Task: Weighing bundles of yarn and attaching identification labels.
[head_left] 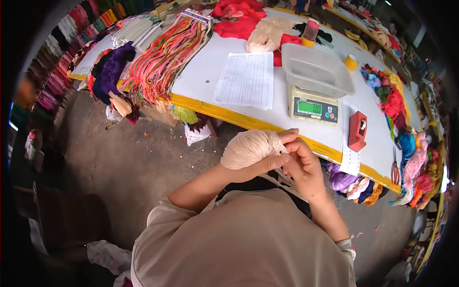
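A ball of pale cream yarn (pixel 251 149) lies in my left hand (pixel 260 167), in front of my body by the table's near edge. The left fingers wrap behind it, and the thumb presses along its lower right side. At the ball's right end, my right hand (pixel 306 170) is closed in a pinch on the yarn, its fingertips meeting the left thumb. Exactly how the yarn runs between those fingertips is hidden. Loose pale strands (pixel 284 181) hang below the two hands toward my lap.
The white table (pixel 201 86) has a yellow edge. On it are a digital scale (pixel 313 107) bearing a clear plastic tub (pixel 318 69), a printed sheet (pixel 246 79), a red tape dispenser (pixel 357 131), scissors (pixel 395 172) and a multicoloured thread bundle (pixel 167 52). Coloured skeins (pixel 356 185) hang beneath the edge.
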The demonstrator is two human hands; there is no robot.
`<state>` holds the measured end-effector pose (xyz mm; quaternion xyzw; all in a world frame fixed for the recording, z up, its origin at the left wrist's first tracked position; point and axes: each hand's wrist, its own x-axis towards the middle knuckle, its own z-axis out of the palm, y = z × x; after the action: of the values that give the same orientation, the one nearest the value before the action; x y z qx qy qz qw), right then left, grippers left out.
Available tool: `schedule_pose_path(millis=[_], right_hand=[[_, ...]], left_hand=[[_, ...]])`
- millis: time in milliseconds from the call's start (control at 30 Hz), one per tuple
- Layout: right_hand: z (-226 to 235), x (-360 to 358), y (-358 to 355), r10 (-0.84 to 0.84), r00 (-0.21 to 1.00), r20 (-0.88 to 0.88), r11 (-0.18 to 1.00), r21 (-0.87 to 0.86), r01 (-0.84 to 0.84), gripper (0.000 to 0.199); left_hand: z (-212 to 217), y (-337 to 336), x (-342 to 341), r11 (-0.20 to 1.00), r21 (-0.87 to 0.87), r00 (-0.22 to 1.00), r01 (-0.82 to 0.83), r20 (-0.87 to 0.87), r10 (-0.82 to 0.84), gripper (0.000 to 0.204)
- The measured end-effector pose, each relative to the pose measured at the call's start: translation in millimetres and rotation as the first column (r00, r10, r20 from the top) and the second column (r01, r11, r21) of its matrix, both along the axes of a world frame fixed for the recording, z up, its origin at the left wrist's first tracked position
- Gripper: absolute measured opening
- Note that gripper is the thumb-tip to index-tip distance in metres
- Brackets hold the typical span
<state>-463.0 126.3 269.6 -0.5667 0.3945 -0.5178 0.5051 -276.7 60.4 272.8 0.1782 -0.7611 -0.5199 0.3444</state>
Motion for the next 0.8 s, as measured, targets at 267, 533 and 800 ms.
schedule_pose_path(millis=[267,533,800], right_hand=[[4.9,15.9,13.9,-0.215,0.94,-0.265,0.958,-0.246,0.149,0.012],[5.9,3.6,16.8,-0.292,0.908,-0.3,0.939,-0.272,0.212,0.014],[16.5,-30.4,11.1,-0.072,0.95,0.304,0.987,0.157,0.024,0.006]], left_hand=[[-7.0,10.6,4.3,0.981,-0.193,1.0,-0.012,-0.001,0.012,0.058],[5.9,15.3,-7.1,0.958,-0.242,0.986,-0.151,0.028,0.162,0.043],[13.1,14.5,-31.5,0.81,0.582,0.984,0.069,-0.174,0.041,0.055]])
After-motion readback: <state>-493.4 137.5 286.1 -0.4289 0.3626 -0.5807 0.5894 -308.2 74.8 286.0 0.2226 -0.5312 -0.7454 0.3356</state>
